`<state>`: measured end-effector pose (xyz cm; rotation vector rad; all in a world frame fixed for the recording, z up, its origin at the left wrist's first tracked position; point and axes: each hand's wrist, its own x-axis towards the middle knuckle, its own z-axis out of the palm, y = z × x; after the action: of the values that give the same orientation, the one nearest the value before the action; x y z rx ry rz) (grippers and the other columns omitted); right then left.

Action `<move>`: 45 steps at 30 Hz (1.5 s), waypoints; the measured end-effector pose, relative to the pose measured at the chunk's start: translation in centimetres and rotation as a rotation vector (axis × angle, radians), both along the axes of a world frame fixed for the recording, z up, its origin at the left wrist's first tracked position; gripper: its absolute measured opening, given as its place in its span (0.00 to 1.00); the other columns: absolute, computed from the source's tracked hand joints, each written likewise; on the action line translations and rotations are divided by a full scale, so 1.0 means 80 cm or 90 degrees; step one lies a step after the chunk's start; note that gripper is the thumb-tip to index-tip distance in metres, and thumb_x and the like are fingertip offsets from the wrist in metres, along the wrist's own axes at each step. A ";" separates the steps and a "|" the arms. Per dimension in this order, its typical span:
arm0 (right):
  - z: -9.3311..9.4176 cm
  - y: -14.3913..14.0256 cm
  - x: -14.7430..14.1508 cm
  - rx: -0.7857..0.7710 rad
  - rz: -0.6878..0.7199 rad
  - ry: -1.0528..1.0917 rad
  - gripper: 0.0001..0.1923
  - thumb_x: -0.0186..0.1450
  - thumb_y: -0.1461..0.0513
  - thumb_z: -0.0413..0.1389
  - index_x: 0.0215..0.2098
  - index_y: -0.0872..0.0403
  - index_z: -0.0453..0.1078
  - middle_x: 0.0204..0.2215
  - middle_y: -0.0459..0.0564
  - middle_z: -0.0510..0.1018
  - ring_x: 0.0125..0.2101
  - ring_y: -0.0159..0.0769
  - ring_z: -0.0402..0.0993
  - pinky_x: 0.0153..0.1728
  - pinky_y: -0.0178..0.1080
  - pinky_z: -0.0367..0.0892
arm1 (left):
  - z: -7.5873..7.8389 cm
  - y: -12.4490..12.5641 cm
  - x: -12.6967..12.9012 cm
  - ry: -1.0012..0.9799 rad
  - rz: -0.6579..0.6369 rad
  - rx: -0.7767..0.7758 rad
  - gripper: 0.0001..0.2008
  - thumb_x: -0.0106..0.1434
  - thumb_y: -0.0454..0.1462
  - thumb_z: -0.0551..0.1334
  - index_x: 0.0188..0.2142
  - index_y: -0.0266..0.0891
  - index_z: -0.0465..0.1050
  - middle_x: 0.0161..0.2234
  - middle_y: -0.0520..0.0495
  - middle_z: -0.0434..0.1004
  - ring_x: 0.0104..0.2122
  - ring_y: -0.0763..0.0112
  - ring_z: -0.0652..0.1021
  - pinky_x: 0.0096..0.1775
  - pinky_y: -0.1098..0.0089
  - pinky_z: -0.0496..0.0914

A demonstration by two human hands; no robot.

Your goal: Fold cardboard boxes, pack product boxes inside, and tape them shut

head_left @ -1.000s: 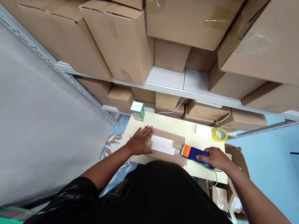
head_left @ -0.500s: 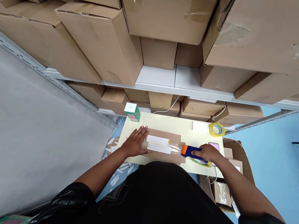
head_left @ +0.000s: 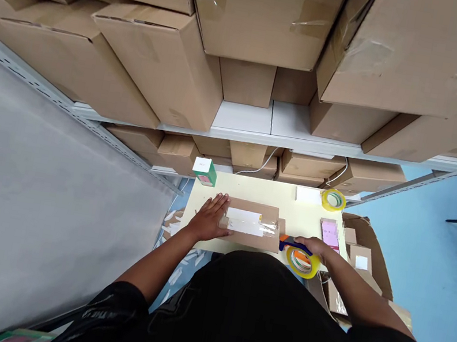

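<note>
Left hand [head_left: 208, 219] flat, fingers spread, pressing the left end of the parcel [head_left: 251, 232] onto the tabletop [head_left: 268, 192]. Parcel lies near the front edge, left of centre, white label and clear tape on top. Right hand [head_left: 315, 247] is closed around the tape gun [head_left: 300, 254], which is tilted at the front edge, just right of the parcel; its yellow roll hangs past the edge. Phone [head_left: 330, 235] sits by the right edge. Spare tape roll [head_left: 333, 199] at back right corner, white card [head_left: 307, 195] beside it. Green box [head_left: 205, 171] at back left corner.
</note>
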<state>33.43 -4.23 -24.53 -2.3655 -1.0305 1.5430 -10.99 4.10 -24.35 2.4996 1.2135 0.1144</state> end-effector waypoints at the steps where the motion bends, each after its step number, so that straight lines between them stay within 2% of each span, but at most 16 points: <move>1: 0.002 -0.008 0.005 -0.016 0.007 -0.036 0.22 0.60 0.44 0.65 0.28 0.55 0.77 0.26 0.56 0.83 0.28 0.46 0.80 0.32 0.43 0.73 | 0.000 0.000 -0.001 -0.005 -0.003 0.003 0.57 0.64 0.63 0.63 0.79 0.35 0.39 0.78 0.34 0.41 0.77 0.44 0.45 0.73 0.45 0.44; 3: 0.006 -0.024 0.013 -0.018 0.034 -0.146 0.26 0.65 0.41 0.59 0.29 0.55 0.78 0.29 0.60 0.84 0.31 0.48 0.81 0.33 0.43 0.70 | 0.000 0.000 -0.002 -0.019 -0.006 0.012 0.50 0.70 0.60 0.59 0.78 0.36 0.40 0.78 0.35 0.42 0.77 0.46 0.45 0.73 0.45 0.44; 5: 0.002 -0.042 0.016 0.042 0.096 -0.288 0.28 0.69 0.40 0.53 0.33 0.55 0.79 0.32 0.61 0.84 0.34 0.50 0.81 0.36 0.44 0.68 | -0.001 0.000 -0.003 -0.036 -0.006 0.025 0.42 0.75 0.54 0.54 0.78 0.36 0.42 0.78 0.36 0.43 0.77 0.47 0.45 0.73 0.45 0.44; 9: -0.035 -0.072 -0.005 0.182 0.253 -0.516 0.28 0.73 0.44 0.49 0.42 0.58 0.79 0.36 0.65 0.84 0.40 0.55 0.80 0.46 0.50 0.65 | -0.006 -0.003 -0.005 -0.063 -0.003 0.050 0.35 0.77 0.46 0.50 0.78 0.37 0.44 0.78 0.38 0.44 0.77 0.50 0.45 0.73 0.47 0.43; 14: -0.097 -0.081 -0.033 0.185 0.263 -0.532 0.25 0.75 0.47 0.50 0.44 0.58 0.78 0.41 0.68 0.83 0.47 0.59 0.78 0.51 0.53 0.61 | -0.013 -0.005 -0.007 -0.082 0.035 0.053 0.37 0.76 0.47 0.54 0.78 0.38 0.47 0.78 0.37 0.44 0.77 0.48 0.45 0.73 0.43 0.43; 18: -0.114 -0.083 -0.036 0.190 0.216 -0.501 0.24 0.74 0.48 0.51 0.46 0.58 0.78 0.42 0.69 0.83 0.47 0.61 0.77 0.52 0.56 0.62 | -0.014 -0.013 -0.007 -0.135 0.117 0.051 0.41 0.73 0.51 0.59 0.77 0.38 0.48 0.77 0.34 0.45 0.77 0.44 0.47 0.72 0.41 0.48; 22: -0.100 -0.096 -0.030 0.307 0.126 -0.481 0.25 0.71 0.51 0.53 0.56 0.61 0.74 0.52 0.71 0.80 0.54 0.64 0.74 0.55 0.61 0.64 | -0.023 -0.029 -0.010 -0.260 0.198 0.023 0.36 0.75 0.51 0.55 0.75 0.37 0.52 0.76 0.32 0.51 0.75 0.48 0.53 0.73 0.44 0.51; 24: -0.089 -0.105 -0.030 0.392 0.098 -0.405 0.26 0.70 0.52 0.52 0.60 0.58 0.72 0.56 0.69 0.78 0.58 0.62 0.72 0.58 0.60 0.65 | -0.035 -0.038 -0.015 -0.358 0.302 -0.018 0.33 0.77 0.52 0.52 0.73 0.38 0.56 0.74 0.32 0.56 0.73 0.50 0.59 0.72 0.45 0.54; 26: -0.078 -0.110 -0.038 0.432 0.100 -0.271 0.27 0.69 0.54 0.52 0.63 0.55 0.70 0.59 0.64 0.77 0.60 0.57 0.72 0.61 0.58 0.66 | -0.051 -0.048 -0.022 -0.474 0.438 -0.109 0.32 0.76 0.56 0.50 0.70 0.40 0.60 0.71 0.33 0.61 0.69 0.50 0.67 0.69 0.45 0.61; 28: -0.071 -0.110 -0.054 0.418 0.135 -0.128 0.31 0.65 0.58 0.54 0.67 0.52 0.68 0.62 0.59 0.76 0.60 0.53 0.73 0.62 0.55 0.68 | -0.067 -0.059 -0.029 -0.586 0.531 -0.252 0.34 0.74 0.61 0.49 0.66 0.41 0.65 0.67 0.34 0.68 0.65 0.49 0.72 0.65 0.44 0.66; 31: -0.070 -0.098 -0.088 0.381 0.203 0.016 0.42 0.57 0.63 0.56 0.71 0.51 0.63 0.67 0.56 0.71 0.64 0.51 0.70 0.66 0.53 0.65 | -0.085 -0.080 -0.033 -0.690 0.529 -0.459 0.37 0.69 0.65 0.52 0.61 0.41 0.70 0.62 0.35 0.75 0.63 0.46 0.74 0.63 0.45 0.68; 34: -0.073 -0.081 -0.116 0.367 0.203 0.067 0.45 0.55 0.64 0.57 0.72 0.50 0.60 0.67 0.56 0.71 0.65 0.51 0.69 0.66 0.54 0.64 | -0.090 -0.100 -0.030 -0.677 0.505 -0.529 0.39 0.67 0.67 0.54 0.63 0.43 0.70 0.64 0.36 0.73 0.65 0.46 0.71 0.64 0.45 0.67; 38: -0.054 -0.065 -0.125 0.400 0.150 0.058 0.32 0.62 0.58 0.56 0.65 0.50 0.68 0.59 0.56 0.78 0.59 0.52 0.74 0.61 0.52 0.69 | -0.071 -0.111 -0.030 -0.588 0.424 -0.439 0.38 0.73 0.64 0.46 0.69 0.44 0.65 0.68 0.37 0.69 0.66 0.50 0.71 0.64 0.47 0.68; 40: -0.029 -0.056 -0.119 0.421 0.124 0.029 0.26 0.66 0.53 0.55 0.61 0.50 0.72 0.55 0.56 0.80 0.58 0.52 0.74 0.59 0.51 0.70 | -0.052 -0.108 -0.032 -0.548 0.368 -0.380 0.38 0.75 0.62 0.42 0.70 0.43 0.63 0.67 0.37 0.70 0.64 0.52 0.72 0.64 0.47 0.67; 42: 0.002 -0.042 -0.114 0.430 0.095 0.010 0.26 0.69 0.48 0.53 0.59 0.50 0.73 0.54 0.56 0.80 0.58 0.52 0.74 0.60 0.51 0.69 | -0.029 -0.099 -0.032 -0.531 0.327 -0.330 0.38 0.75 0.61 0.43 0.70 0.42 0.64 0.67 0.36 0.70 0.64 0.52 0.72 0.65 0.47 0.67; 45: 0.038 -0.013 -0.108 0.375 0.031 0.025 0.27 0.71 0.42 0.52 0.54 0.50 0.78 0.50 0.56 0.83 0.54 0.54 0.77 0.58 0.52 0.69 | -0.002 -0.079 -0.028 -0.539 0.325 -0.314 0.36 0.75 0.60 0.45 0.70 0.42 0.66 0.67 0.37 0.69 0.64 0.53 0.72 0.63 0.51 0.70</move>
<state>24.75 -5.25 -21.46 -1.9058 -1.3189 1.0877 -13.21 -2.23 -24.51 1.4136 1.2388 0.7963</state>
